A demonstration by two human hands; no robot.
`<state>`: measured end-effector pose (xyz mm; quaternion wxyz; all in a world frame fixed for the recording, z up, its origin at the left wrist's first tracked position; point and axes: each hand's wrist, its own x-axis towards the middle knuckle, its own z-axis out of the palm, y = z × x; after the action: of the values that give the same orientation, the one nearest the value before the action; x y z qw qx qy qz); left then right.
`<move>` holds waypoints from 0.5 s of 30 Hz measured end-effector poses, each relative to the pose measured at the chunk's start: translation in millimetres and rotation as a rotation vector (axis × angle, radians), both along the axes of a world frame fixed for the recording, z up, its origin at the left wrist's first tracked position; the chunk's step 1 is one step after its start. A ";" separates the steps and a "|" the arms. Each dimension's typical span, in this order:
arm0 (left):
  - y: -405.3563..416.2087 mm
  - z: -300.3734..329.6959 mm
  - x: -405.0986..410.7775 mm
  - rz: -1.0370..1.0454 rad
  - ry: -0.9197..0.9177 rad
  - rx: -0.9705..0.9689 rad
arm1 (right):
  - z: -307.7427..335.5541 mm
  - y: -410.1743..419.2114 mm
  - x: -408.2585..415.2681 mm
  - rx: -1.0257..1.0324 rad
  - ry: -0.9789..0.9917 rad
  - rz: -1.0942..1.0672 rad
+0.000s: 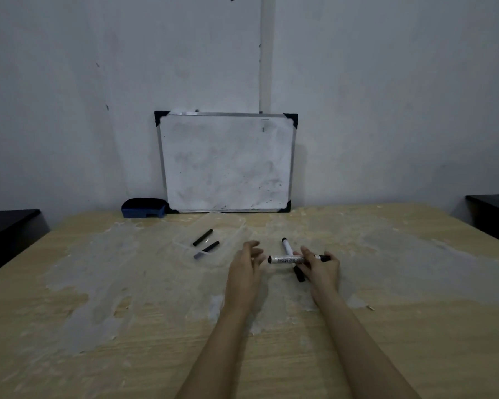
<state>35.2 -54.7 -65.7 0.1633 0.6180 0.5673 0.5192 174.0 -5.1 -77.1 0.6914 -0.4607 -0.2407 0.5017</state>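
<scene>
My right hand (319, 266) grips a white marker with black ends (285, 259), held level and pointing left, just above the table. A second white marker (287, 246) lies on the table behind it, partly hidden by my fingers. My left hand (247, 260) hovers just left of the held marker's end, fingers loosely spread and holding nothing. Further left, a clear shallow plastic tray (236, 226) holds two dark pens (202, 237) (206, 249).
A small whiteboard (228, 162) leans against the wall at the back of the wooden table (127, 326). A blue eraser (143, 208) sits by its lower left corner. Dark furniture (6, 226) stands at both sides.
</scene>
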 end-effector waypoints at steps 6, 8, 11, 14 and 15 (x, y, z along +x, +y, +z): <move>16.9 -18.8 -11.7 0.085 0.508 -0.235 | 3.2 -1.3 3.6 0.093 0.294 0.038; 21.1 -20.9 -11.2 0.084 0.569 -0.316 | 5.9 -3.2 3.9 0.115 0.363 0.057; 25.0 -18.7 -12.0 0.123 0.660 -0.291 | 6.9 -4.4 5.3 0.136 0.404 0.063; 28.7 -14.3 -15.9 0.179 0.695 -0.242 | 6.0 -2.9 4.7 0.131 0.388 0.059; 30.7 -13.5 -17.8 0.194 0.709 -0.244 | 5.3 -2.5 4.7 0.137 0.403 0.055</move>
<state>17.4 -24.0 -79.1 -0.0207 0.6786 0.7021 0.2148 178.7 -7.6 -71.7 0.7411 -0.2964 -0.1438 0.5849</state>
